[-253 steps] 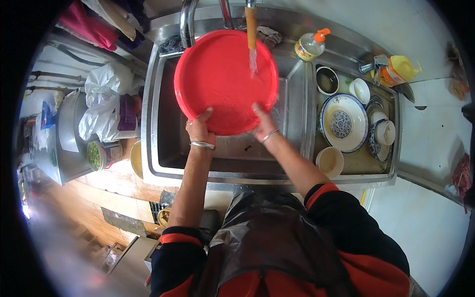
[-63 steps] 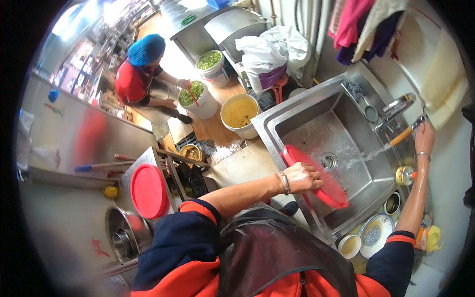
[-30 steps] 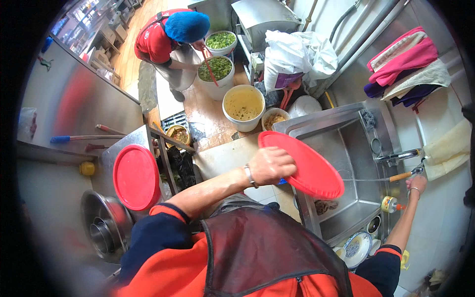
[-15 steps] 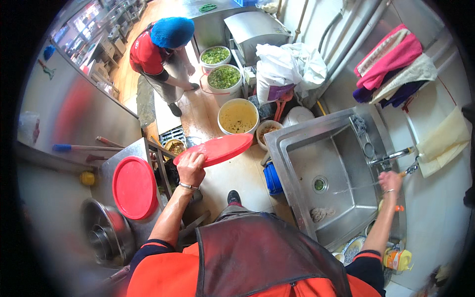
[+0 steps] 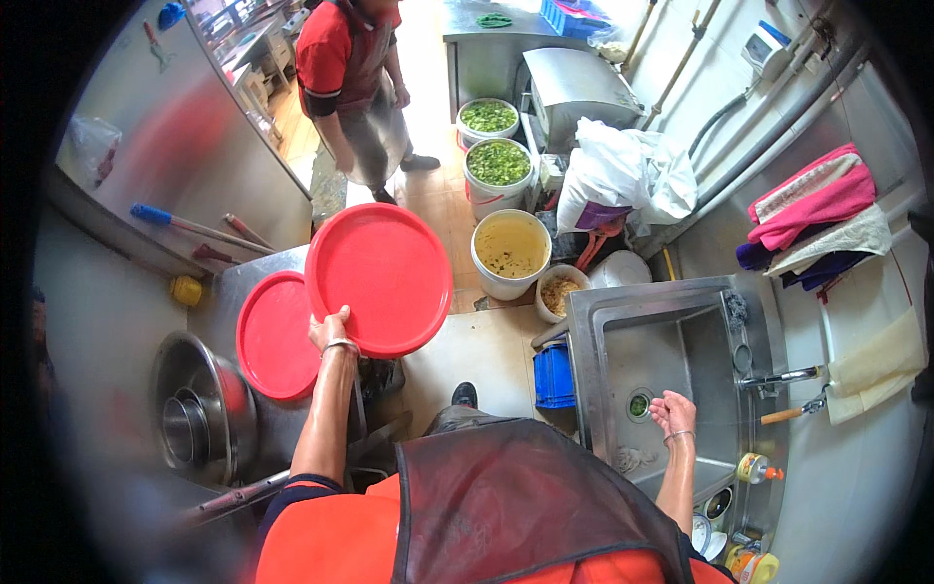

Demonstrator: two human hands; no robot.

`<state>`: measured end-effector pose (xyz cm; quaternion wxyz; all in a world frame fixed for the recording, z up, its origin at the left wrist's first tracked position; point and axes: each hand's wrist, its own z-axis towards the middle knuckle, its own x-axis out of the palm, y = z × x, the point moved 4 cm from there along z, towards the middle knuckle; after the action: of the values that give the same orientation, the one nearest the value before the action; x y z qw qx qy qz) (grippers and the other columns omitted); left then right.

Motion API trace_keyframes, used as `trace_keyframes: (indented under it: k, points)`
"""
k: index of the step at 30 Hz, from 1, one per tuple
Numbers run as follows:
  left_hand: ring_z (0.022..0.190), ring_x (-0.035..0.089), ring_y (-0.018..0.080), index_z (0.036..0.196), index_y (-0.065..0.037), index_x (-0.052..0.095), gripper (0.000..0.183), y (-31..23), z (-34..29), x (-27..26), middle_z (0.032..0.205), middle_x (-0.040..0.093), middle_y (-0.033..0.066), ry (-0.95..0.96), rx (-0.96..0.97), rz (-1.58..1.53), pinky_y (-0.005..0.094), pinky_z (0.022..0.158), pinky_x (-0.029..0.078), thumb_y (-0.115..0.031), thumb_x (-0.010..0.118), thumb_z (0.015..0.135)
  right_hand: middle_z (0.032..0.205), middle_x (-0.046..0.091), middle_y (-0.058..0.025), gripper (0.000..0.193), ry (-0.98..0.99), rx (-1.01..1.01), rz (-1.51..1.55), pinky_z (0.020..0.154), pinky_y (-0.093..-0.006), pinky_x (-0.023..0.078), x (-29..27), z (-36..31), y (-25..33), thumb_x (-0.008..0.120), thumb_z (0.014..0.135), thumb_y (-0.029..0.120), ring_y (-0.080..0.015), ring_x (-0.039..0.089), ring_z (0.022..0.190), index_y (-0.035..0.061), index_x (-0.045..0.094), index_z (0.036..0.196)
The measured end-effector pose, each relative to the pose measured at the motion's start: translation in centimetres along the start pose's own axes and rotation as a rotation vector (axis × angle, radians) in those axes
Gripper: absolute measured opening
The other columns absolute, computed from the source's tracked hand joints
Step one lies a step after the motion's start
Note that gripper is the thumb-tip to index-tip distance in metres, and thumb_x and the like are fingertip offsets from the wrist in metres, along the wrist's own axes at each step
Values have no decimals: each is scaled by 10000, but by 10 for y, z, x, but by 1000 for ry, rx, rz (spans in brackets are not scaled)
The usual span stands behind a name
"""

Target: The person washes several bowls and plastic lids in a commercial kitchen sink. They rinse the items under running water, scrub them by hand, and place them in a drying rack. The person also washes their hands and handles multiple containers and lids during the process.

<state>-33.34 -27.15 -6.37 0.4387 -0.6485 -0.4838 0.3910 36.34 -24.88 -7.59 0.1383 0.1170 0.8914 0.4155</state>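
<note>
My left hand (image 5: 331,331) grips the rim of a round red lid (image 5: 379,282), raised with its broad face toward me. Its lower left edge overlaps a second red lid (image 5: 277,336) that lies on the metal table (image 5: 233,282). My right hand (image 5: 673,414) is over the steel sink (image 5: 671,292), fingers loosely bent and nothing visible in them. Below it in the basin are the drain (image 5: 638,405) and a pale wad (image 5: 632,457). A wooden-handled tool (image 5: 783,415) hangs by the tap (image 5: 778,378).
White buckets of chopped greens (image 5: 498,164) and yellowish liquid (image 5: 511,243) line the floor ahead, beside a white sack (image 5: 603,175). A co-worker in red (image 5: 336,58) stands at the far left. Steel bowls (image 5: 199,419) sit left; a bottle (image 5: 754,468) is at the sink's right edge.
My left hand has turned the lid from edge-on to face-on and brought it left. My right hand has left the wooden-handled tool and moved left over the basin. The co-worker has straightened up.
</note>
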Motion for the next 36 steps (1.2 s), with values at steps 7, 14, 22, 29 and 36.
trace_keyframes:
  k: [7, 14, 22, 29, 36]
  points:
    - [893, 644, 311, 1130, 26, 555, 485, 29, 23, -22, 1051, 623, 168, -91, -293, -338, 468, 799, 546, 159, 667, 677, 852, 661, -168, 275, 144, -10, -32, 535, -289, 554, 28, 0, -4, 512, 933, 112, -206, 671, 660, -45, 518, 1159]
    - [922, 639, 333, 1204, 39, 521, 552, 49, 36, -29, 1076, 613, 182, 14, -358, -403, 488, 847, 531, 148, 669, 683, 857, 665, -178, 278, 86, 64, -71, 537, -298, 559, 21, -2, -17, 496, 919, 92, -216, 671, 651, -49, 518, 1158]
    - [956, 618, 293, 1254, 7, 525, 560, -71, 44, -92, 1130, 619, 137, -145, -2, -207, 403, 830, 523, 57, 705, 726, 856, 665, -184, 270, 133, 102, -109, 511, -289, 555, 42, -2, -21, 499, 912, 93, -208, 668, 639, -38, 513, 1147]
    - [866, 629, 168, 1040, -10, 649, 258, -194, -11, -157, 999, 678, 58, -206, 866, -60, 318, 826, 508, 17, 718, 793, 794, 663, -160, 283, 90, 141, -318, 410, -245, 505, 80, 25, -27, 466, 891, 22, -172, 640, 555, -50, 487, 1164]
    - [803, 647, 286, 862, -66, 619, 149, -165, 0, -126, 873, 658, 100, -174, 929, 899, 348, 695, 499, 17, 570, 749, 832, 665, -142, 272, 201, -23, -299, 479, -253, 533, 138, 69, 16, 483, 933, 70, -167, 646, 606, -39, 529, 1178]
